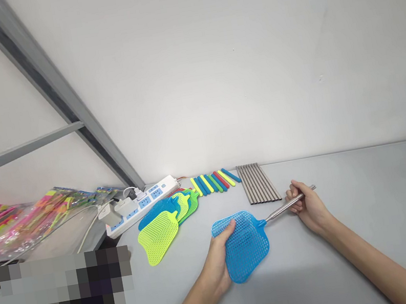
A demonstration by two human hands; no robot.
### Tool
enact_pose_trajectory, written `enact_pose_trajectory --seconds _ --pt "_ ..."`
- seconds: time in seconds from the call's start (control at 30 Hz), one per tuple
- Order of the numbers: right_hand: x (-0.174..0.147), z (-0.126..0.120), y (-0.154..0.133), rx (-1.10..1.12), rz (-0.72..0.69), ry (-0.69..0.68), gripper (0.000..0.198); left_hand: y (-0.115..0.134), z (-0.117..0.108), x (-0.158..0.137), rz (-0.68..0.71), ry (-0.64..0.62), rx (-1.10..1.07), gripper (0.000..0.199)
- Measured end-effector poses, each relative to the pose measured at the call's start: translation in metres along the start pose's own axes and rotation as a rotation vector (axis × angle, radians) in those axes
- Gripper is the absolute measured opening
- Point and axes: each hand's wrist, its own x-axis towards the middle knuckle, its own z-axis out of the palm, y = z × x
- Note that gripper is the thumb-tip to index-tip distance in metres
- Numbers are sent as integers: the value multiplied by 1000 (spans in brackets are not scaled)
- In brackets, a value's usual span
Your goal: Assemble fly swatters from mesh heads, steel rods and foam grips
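Observation:
My left hand (pixel 220 258) grips the blue mesh head of a fly swatter (pixel 247 248) at its left edge, thumb on top. My right hand (pixel 308 207) is closed round the swatter's metal rod (pixel 282 208), whose far end sticks out past the fingers. Rod and head meet at the blue neck. To the left lie loose swatter heads: a yellow-green one (pixel 158 237) in front, with a blue one (pixel 156 212) and a green one (pixel 192 208) among those behind. Several metal rods (pixel 258 183) rest side by side behind my hands.
Several coloured sticks (pixel 214 183) lie in a row near the wall. A white power strip (pixel 162 186) with plugs and cables stands left of them. Bagged colourful items (pixel 31 222) lie at far left, by a grey metal frame (pixel 75 111). A pixelated patch covers the lower left.

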Motion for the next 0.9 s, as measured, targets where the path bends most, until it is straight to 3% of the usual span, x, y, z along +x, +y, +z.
enact_pose_trajectory --seconds 0.57,0.9 --pt "-9 11 5 -49 -6 -74 36 -12 1 -13 -165 121 -116 42" --pt "-12 13 15 -53 21 -75 41 -12 8 -21 -62 211 -64 33"
